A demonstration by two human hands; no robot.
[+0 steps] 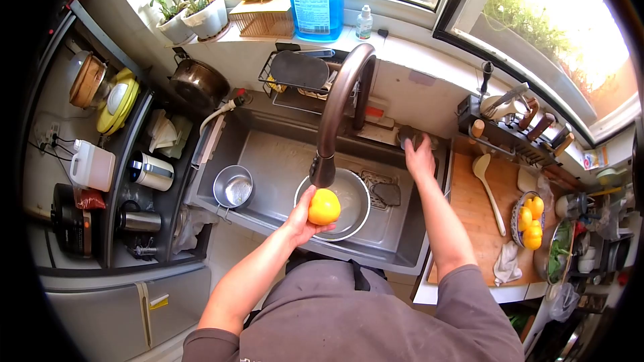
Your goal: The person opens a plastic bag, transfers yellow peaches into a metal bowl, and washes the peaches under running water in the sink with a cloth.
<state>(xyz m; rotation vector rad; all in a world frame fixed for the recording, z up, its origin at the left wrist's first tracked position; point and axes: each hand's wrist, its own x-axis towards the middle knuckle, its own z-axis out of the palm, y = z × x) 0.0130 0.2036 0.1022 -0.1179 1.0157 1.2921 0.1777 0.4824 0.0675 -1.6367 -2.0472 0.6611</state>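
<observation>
My left hand holds a round, yellow-orange fruit, an orange, its fingers wrapped round it from the left and below. The orange is just under the mouth of the bronze-coloured faucet and over a white-rimmed metal basin in the sink. No water stream is visible. At the sink's back right corner, my right hand has its fingers bent at a small dark object. I cannot make out its kind, as the fingers partly cover it.
A small metal pot stands at the left of the sink. On the right, a wooden board bears a ladle, a white cloth and a bowl of yellow fruit. A blue jug stands on the sill behind.
</observation>
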